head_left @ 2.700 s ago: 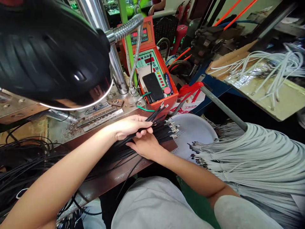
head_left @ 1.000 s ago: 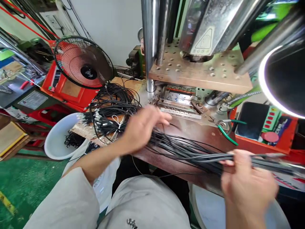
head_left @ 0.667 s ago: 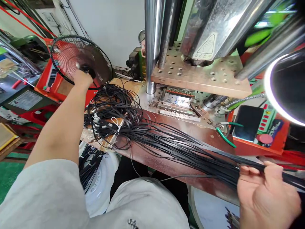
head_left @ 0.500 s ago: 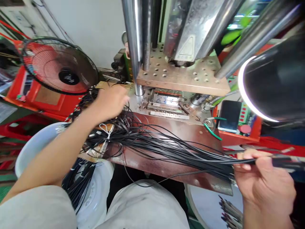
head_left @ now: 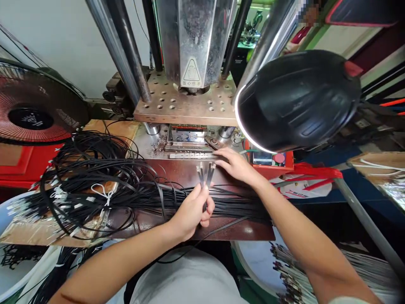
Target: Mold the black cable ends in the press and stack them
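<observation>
Pinching metal-tipped black cables [head_left: 200, 177] upright in your left fingers [head_left: 207, 207], right fingers [head_left: 223, 154] open beside the press mold [head_left: 186, 145]; the tips need steadying.

Glossy black cables [head_left: 237, 206], probably plastic

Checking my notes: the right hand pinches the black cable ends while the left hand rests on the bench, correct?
No, the hands are swapped. The head view shows the left hand pinching the black cable ends, and the right hand resting on the bench.
</observation>
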`<action>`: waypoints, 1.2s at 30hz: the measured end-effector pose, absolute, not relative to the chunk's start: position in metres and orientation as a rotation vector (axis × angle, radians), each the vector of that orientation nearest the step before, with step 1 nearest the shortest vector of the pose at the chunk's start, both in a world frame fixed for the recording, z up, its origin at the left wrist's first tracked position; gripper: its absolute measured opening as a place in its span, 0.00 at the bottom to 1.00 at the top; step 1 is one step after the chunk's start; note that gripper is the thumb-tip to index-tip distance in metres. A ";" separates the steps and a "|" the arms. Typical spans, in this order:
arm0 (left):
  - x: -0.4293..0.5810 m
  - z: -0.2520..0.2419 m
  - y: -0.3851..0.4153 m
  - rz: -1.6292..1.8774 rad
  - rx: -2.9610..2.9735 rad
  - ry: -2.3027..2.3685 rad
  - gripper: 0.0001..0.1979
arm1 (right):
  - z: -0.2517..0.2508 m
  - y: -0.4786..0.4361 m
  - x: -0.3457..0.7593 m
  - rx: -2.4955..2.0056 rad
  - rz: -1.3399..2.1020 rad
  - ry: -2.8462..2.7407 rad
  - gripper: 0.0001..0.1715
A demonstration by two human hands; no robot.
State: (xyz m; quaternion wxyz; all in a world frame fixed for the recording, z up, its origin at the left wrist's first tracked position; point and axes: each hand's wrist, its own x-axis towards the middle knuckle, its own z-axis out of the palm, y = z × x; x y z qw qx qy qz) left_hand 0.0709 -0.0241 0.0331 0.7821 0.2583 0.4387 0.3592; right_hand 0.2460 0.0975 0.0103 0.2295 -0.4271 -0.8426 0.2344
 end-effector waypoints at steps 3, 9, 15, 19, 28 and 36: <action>0.069 0.022 -0.026 0.828 0.496 0.996 0.18 | -0.018 0.119 0.234 -1.289 0.291 -2.463 0.17; 0.064 0.012 -0.022 0.829 0.506 0.982 0.18 | -0.022 0.119 0.254 -1.178 0.206 -2.583 0.15; 0.064 0.016 -0.015 0.772 0.495 0.934 0.14 | -0.011 0.074 0.272 -1.095 0.015 -2.433 0.21; 0.068 0.022 -0.014 0.726 0.451 0.894 0.12 | -0.003 0.054 0.253 -0.707 -0.223 -2.460 0.17; 0.041 0.016 0.004 1.059 1.104 1.163 0.27 | -0.009 0.073 0.228 -0.972 0.401 -2.126 0.16; 0.022 0.041 0.028 1.527 1.687 1.264 0.17 | -0.024 0.099 0.212 -1.131 1.014 -1.837 0.14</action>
